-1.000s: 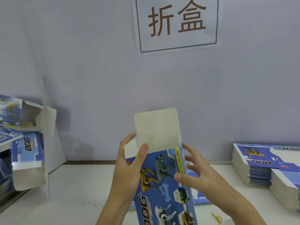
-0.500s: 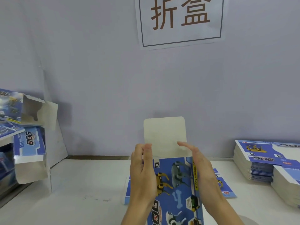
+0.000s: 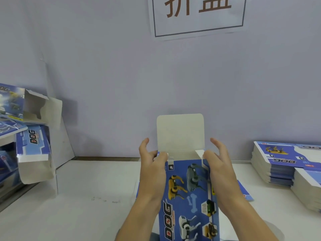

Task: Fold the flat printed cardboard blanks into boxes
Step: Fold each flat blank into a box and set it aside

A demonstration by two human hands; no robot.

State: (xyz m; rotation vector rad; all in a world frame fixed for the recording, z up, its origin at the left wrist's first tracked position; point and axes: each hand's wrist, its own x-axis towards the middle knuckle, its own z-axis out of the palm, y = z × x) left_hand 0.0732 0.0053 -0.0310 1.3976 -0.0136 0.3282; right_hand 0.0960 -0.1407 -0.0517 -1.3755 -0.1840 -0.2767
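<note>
Cardboard box, printed blue, stands at lower centre between both hands: the left hand pinches its upper left corner, the right hand pinches the upper right, other fingers spread loose. Its pale top flap stands upright. Light, thin, easily creased; best held at side edges. Flat blanks stack at right.

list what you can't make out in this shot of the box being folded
- Head view: the box bottom end, cut off by the lower frame edge.
- Its side flaps, covered by the left hand and right hand.
- The wall sign top, cut off by the upper edge.
- Small print on the flat blanks stack, too small.
</note>
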